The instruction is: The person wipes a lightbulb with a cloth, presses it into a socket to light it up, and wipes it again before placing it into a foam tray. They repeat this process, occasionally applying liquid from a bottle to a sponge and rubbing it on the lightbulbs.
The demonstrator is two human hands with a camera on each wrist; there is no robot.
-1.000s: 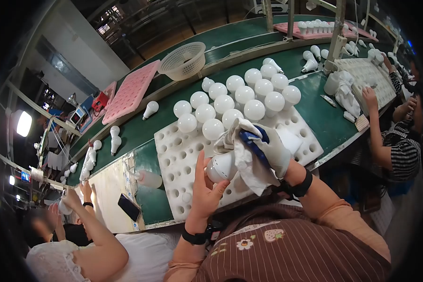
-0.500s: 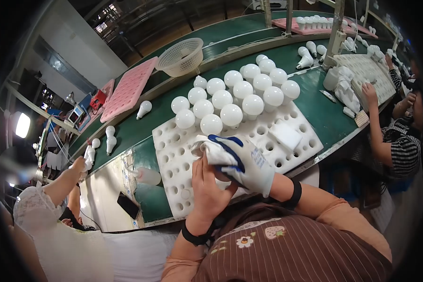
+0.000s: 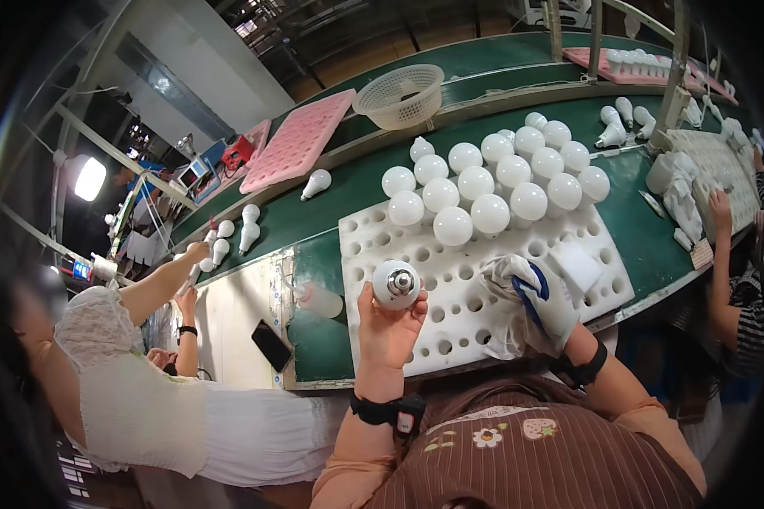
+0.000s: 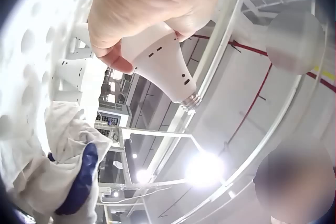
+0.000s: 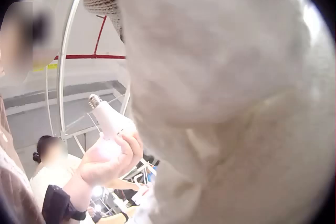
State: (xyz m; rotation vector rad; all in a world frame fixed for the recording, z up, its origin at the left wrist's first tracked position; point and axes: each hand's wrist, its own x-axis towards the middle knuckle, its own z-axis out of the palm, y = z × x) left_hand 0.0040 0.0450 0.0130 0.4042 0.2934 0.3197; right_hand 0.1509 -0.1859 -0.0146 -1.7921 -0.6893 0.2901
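My bare left hand (image 3: 388, 335) grips a white light bulb (image 3: 396, 286) by its round end, its metal screw base facing up toward my head. In the left wrist view the tapered white body of that bulb (image 4: 161, 65) shows small slots, with fingers curled round the wide part. My right hand (image 3: 553, 312), in a white glove with blue on it, holds a crumpled white cloth (image 3: 502, 293) over the foam tray (image 3: 437, 360), apart from the bulb. Rows of white bulbs (image 3: 490, 214) stand in the far part of this holed tray.
A small white foam block (image 3: 579, 267) lies on the tray's right side. To the left are a translucent bottle (image 3: 321, 299), a dark phone (image 3: 272, 344) and loose bulbs (image 3: 249, 229). A pink holed tray (image 3: 299, 142) and a white basket (image 3: 401, 97) sit behind. A person (image 3: 136, 382) works at left.
The cloth and gloved right hand, wrapped over the bulb before, have moved off it to the right. The left hand has turned the bulb so its screw base shows. The head view has shifted.
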